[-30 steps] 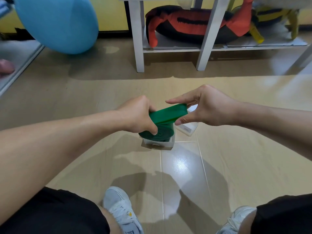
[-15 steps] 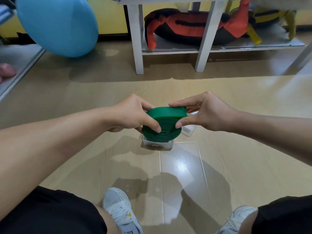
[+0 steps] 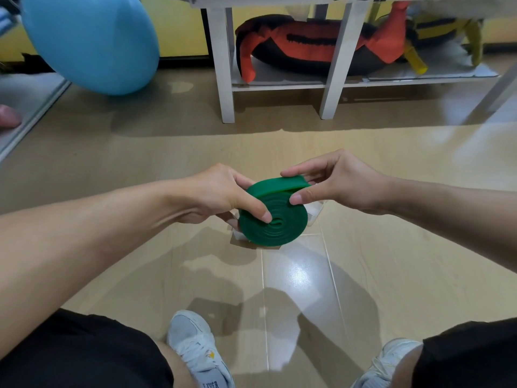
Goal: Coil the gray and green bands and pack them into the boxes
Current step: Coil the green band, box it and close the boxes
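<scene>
- The green band (image 3: 272, 219) is wound into a flat coil, held in the air above the floor (image 3: 363, 261).
- The left hand (image 3: 223, 194) grips the coil, thumb pressed on its face.
- The right hand (image 3: 335, 180) pinches the band's loose outer end between thumb and fingers (image 3: 293, 172).
- Clear boxes (image 3: 314, 212) sit on the floor just behind the coil, mostly hidden.

green band (image 3: 272, 219): matt rubber, smooth, fine ridges on the coil face. Boxes (image 3: 314, 212) behind band: clear plastic. Floor (image 3: 363, 261): glossy wood-look tile, strong glare below band. Shelf (image 3: 334, 60) beyond band: white painted, matt. Ball (image 3: 92, 40): smooth blue rubber. Shoes (image 3: 195, 351): grey-white mesh cloth. Shorts (image 3: 84, 357): black matt cloth.
</scene>
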